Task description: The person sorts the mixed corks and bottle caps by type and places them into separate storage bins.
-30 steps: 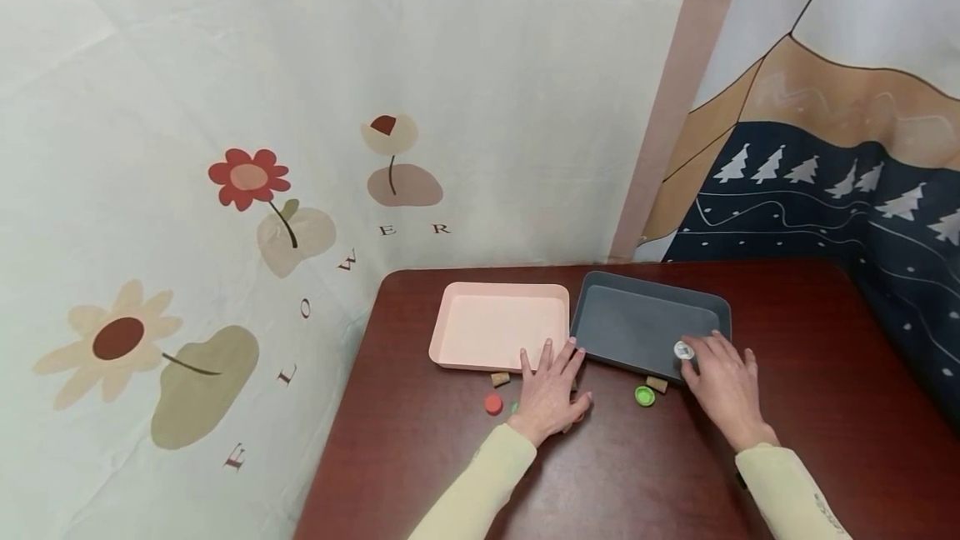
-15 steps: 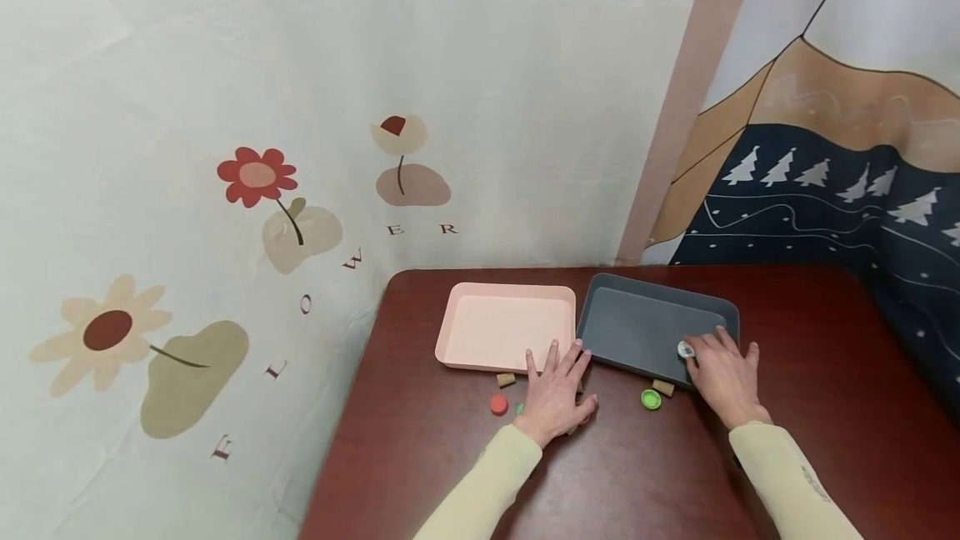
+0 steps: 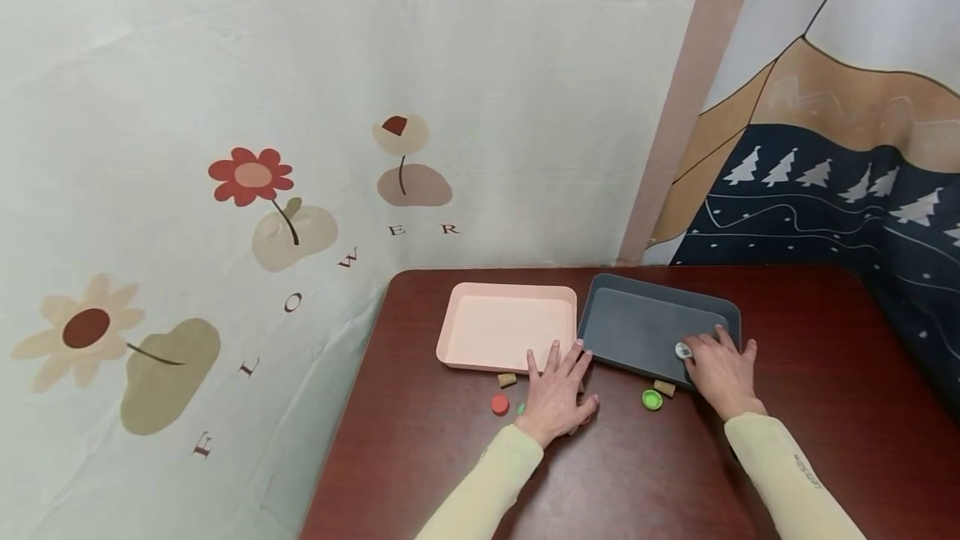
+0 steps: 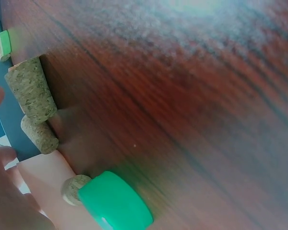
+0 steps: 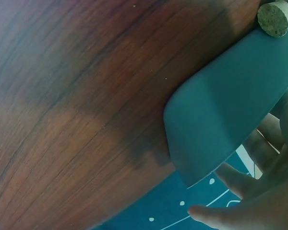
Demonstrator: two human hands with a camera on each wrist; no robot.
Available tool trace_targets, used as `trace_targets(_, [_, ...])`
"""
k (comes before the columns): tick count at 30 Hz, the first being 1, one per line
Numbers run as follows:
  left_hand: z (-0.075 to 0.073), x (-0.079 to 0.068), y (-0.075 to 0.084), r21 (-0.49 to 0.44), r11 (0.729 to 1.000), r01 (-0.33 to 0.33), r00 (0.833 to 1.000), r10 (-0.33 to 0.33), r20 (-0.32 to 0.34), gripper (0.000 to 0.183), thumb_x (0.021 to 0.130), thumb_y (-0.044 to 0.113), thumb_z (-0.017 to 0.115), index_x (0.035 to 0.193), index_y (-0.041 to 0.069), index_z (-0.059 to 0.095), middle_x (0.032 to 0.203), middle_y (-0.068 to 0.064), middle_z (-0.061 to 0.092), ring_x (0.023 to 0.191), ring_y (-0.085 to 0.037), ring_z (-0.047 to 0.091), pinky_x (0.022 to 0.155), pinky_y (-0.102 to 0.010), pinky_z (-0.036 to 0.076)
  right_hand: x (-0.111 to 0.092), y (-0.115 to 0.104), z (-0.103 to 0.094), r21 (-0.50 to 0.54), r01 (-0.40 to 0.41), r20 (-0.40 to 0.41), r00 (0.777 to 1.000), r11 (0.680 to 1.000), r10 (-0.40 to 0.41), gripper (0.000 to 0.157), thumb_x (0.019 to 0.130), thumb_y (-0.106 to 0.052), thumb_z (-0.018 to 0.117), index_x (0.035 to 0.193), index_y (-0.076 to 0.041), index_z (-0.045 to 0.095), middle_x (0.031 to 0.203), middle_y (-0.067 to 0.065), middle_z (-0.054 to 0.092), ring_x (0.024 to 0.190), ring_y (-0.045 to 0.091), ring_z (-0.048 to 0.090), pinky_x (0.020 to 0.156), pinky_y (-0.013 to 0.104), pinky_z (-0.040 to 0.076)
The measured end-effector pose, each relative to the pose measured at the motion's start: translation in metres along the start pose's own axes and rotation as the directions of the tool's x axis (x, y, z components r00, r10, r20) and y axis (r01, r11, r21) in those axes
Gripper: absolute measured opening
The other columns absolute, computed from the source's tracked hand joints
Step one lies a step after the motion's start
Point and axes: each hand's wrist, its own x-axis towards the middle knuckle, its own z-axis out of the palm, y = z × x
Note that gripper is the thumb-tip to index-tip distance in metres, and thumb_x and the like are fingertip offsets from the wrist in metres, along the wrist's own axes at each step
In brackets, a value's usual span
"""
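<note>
My right hand (image 3: pixel 722 369) pinches a small white bottle cap (image 3: pixel 682 350) between thumb and fingers, over the front right part of the dark grey tray (image 3: pixel 630 319). With fingers spread, my left hand (image 3: pixel 557 394) lies across the front right corner of the pink tray (image 3: pixel 502 323), partly covering small things beneath it. The left wrist view shows a large cork (image 4: pixel 33 91), a smaller cork (image 4: pixel 41 136) and a green cap (image 4: pixel 117 203) close to that hand. In the right wrist view, fingers reach over the wall of the dark tray, and the cap is hidden.
The trays stand side by side on a dark red wooden table (image 3: pixel 630 482). A red cap (image 3: pixel 500 405) and a cork (image 3: pixel 507 379) lie before the pink tray. A bright green cap (image 3: pixel 652 399) and another cork (image 3: pixel 664 388) lie before the dark one. Printed curtains hang behind.
The white cap in my right hand tilts, then faces up again, shifting slightly left over the dark tray. My left hand stays in place. The head view has swung slightly.
</note>
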Motion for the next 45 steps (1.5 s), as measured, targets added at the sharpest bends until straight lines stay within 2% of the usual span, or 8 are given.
trace_targets(5, [0.001, 0.001, 0.0, -0.01, 1.0, -0.007, 1.0, 0.007, -0.013, 0.073, 0.096, 0.057, 0.059, 0.16, 0.025, 0.042, 0.169, 0.005, 0.03, 0.154, -0.033, 0.028, 0.114, -0.074, 0.022, -0.003, 0.001, -0.003, 0.009, -0.022, 0.01, 1.0, 1.0, 0.022, 0.033, 0.088, -0.008, 0.078, 0.12, -0.001, 0.072, 0.118, 0.026, 0.069, 0.133, 0.057, 0.042, 0.101, 0.087, 0.018])
trace_targets(10, [0.002, 0.0, 0.0, -0.006, 1.0, -0.01, 1.0, 0.01, -0.017, 0.074, 0.097, 0.057, 0.058, 0.16, 0.025, 0.041, 0.17, 0.005, 0.029, 0.155, -0.033, 0.026, 0.114, -0.074, 0.022, -0.014, 0.005, -0.008, 0.062, -0.042, -0.105, 0.993, 0.997, 0.048, 0.036, 0.093, -0.011, 0.071, 0.127, 0.001, 0.067, 0.129, 0.029, 0.062, 0.133, 0.055, 0.042, 0.103, 0.083, 0.021])
trace_targets(14, [0.001, -0.002, -0.001, 0.008, 1.0, -0.012, 1.0, 0.013, -0.021, 0.074, 0.097, 0.058, 0.058, 0.161, 0.026, 0.041, 0.17, 0.005, 0.028, 0.155, -0.033, 0.026, 0.114, -0.074, 0.022, -0.025, 0.012, -0.01, 0.094, -0.104, -0.164, 0.979, 0.99, 0.118, 0.046, 0.095, -0.013, 0.065, 0.138, 0.002, 0.057, 0.14, 0.031, 0.053, 0.135, 0.056, 0.038, 0.103, 0.082, 0.022])
trace_targets(19, [-0.001, -0.004, -0.006, -0.011, 1.0, -0.014, 0.999, 0.014, -0.031, 0.074, 0.097, 0.056, 0.059, 0.161, 0.026, 0.04, 0.17, 0.002, 0.028, 0.156, -0.033, 0.025, 0.113, -0.074, 0.023, -0.036, 0.022, -0.007, 0.11, -0.244, -0.035, 0.968, 0.963, 0.25, 0.067, 0.101, -0.022, 0.059, 0.156, 0.005, 0.033, 0.152, 0.037, 0.037, 0.138, 0.062, 0.028, 0.102, 0.084, 0.019])
trace_targets(23, [-0.002, -0.006, -0.012, -0.05, 0.999, -0.01, 0.999, 0.008, -0.042, 0.075, 0.097, 0.055, 0.059, 0.163, 0.024, 0.037, 0.17, 0.0, 0.027, 0.157, -0.033, 0.021, 0.113, -0.075, 0.022, -0.04, 0.028, -0.004, 0.12, -0.306, 0.062, 0.952, 0.945, 0.3, 0.071, 0.104, -0.025, 0.053, 0.158, 0.01, 0.023, 0.15, 0.041, 0.036, 0.137, 0.064, 0.027, 0.1, 0.085, 0.02])
trace_targets(29, [-0.003, -0.01, -0.026, -0.081, 0.996, -0.021, 0.994, 0.012, -0.107, 0.072, 0.097, 0.048, 0.062, 0.16, 0.021, 0.042, 0.17, -0.002, 0.029, 0.156, -0.034, 0.024, 0.112, -0.076, 0.024, -0.043, 0.032, 0.0, 0.138, -0.281, 0.094, 0.958, 0.95, 0.27, 0.059, 0.106, -0.014, 0.04, 0.158, 0.008, 0.024, 0.15, 0.038, 0.041, 0.142, 0.06, 0.027, 0.099, 0.083, 0.021])
trace_targets(34, [-0.004, -0.013, -0.035, -0.083, 0.996, -0.016, 0.989, 0.003, -0.15, 0.07, 0.096, 0.047, 0.063, 0.158, 0.019, 0.045, 0.168, -0.004, 0.032, 0.155, -0.035, 0.027, 0.11, -0.077, 0.026, -0.046, 0.036, 0.001, 0.152, -0.245, 0.088, 0.968, 0.957, 0.234, 0.059, 0.105, -0.01, 0.039, 0.16, 0.006, 0.023, 0.15, 0.036, 0.041, 0.145, 0.059, 0.024, 0.098, 0.084, 0.02])
trace_targets(45, [-0.003, -0.018, -0.036, -0.089, 0.996, -0.03, 0.99, 0.018, -0.137, 0.07, 0.098, 0.049, 0.061, 0.159, 0.02, 0.043, 0.169, -0.002, 0.03, 0.156, -0.034, 0.025, 0.111, -0.077, 0.024, -0.045, 0.045, -0.001, 0.187, -0.179, 0.121, 0.98, 0.966, 0.159, 0.061, 0.106, -0.008, 0.041, 0.161, 0.004, 0.02, 0.149, 0.038, 0.041, 0.146, 0.058, 0.022, 0.095, 0.084, 0.022])
